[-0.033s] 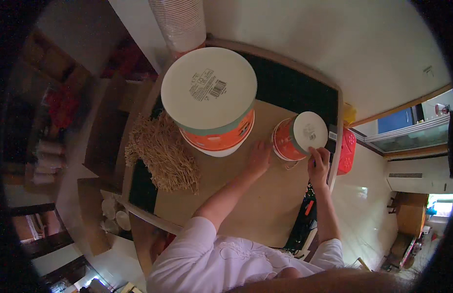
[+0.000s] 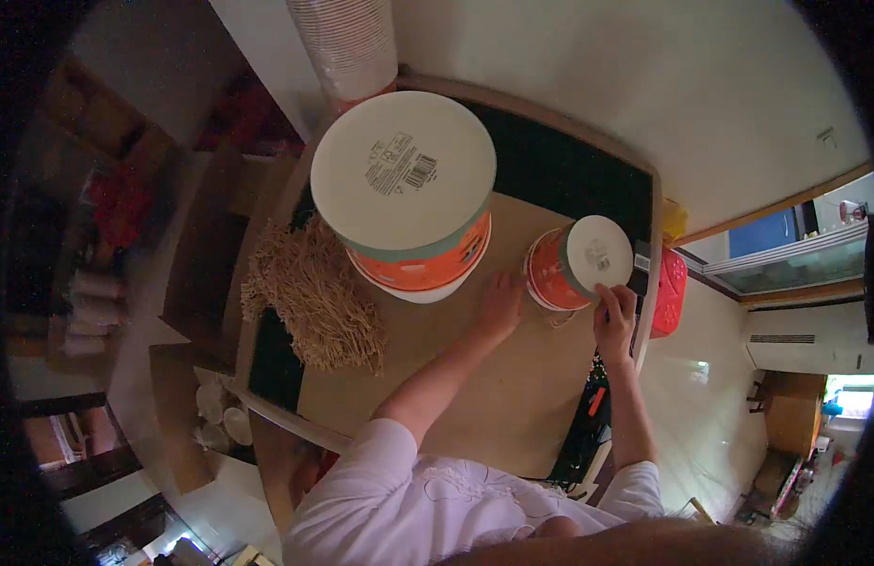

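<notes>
A small orange paper bucket (image 2: 550,269) stands upside down at the right of the table, its white round bottom facing up and a green band beneath it. Thumb and fingers of my right hand (image 2: 614,319) pinch the near edge of that bottom. Close against the bucket's left side is my left hand (image 2: 500,307), its fingers pointing away from me and partly stretched out; I see nothing in it. To the left, a much larger upside-down orange bucket (image 2: 418,264) has the same white bottom. Beside it lies a bundle of tan twisted-paper cords (image 2: 314,297).
Brown cardboard (image 2: 446,387) covers much of the green-topped table (image 2: 574,146). A tall stack of white tubs (image 2: 345,47) rises at the back left. A red plastic container (image 2: 670,294) is past the right edge. Open cardboard boxes (image 2: 178,420) stand on the left.
</notes>
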Motion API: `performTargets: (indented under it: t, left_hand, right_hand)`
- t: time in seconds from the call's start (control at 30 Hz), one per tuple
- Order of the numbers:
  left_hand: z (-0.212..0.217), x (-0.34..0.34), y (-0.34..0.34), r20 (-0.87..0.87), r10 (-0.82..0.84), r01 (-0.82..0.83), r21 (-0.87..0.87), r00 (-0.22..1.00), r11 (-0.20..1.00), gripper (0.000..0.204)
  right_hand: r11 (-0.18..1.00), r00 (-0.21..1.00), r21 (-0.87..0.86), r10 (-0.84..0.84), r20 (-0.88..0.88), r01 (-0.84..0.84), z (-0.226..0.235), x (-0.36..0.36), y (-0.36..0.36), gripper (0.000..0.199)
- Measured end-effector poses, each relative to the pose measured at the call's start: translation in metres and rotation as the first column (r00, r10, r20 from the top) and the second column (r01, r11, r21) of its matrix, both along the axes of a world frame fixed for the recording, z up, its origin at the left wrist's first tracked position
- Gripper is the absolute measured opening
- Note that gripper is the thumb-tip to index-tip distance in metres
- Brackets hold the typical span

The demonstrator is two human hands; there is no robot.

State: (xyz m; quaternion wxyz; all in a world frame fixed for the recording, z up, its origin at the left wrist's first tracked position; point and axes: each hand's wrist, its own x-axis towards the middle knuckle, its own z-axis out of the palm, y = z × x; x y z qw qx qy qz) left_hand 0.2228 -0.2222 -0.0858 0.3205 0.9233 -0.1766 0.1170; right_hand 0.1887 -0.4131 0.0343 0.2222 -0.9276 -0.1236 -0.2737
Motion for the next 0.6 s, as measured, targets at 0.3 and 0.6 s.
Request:
performTargets:
  t: [0.3, 0.6]
  left_hand:
    - [-0.015, -0.001, -0.002, 0.031, -0.032, 0.031, 0.038, 0.999, 0.999, 0.036]
    - [-0.01, -0.003, 0.0, -0.013, -0.038, 0.039, 0.07, 0.999, 0.997, 0.036]
  right_hand:
    - [0.997, 0.998, 0.063, -0.046, -0.045, 0.049, -0.004, -0.007, 0.005, 0.047]
    - [0.997, 0.993, -0.031, -0.068, -0.095, 0.065, 0.003, -0.006, 0.014, 0.049]
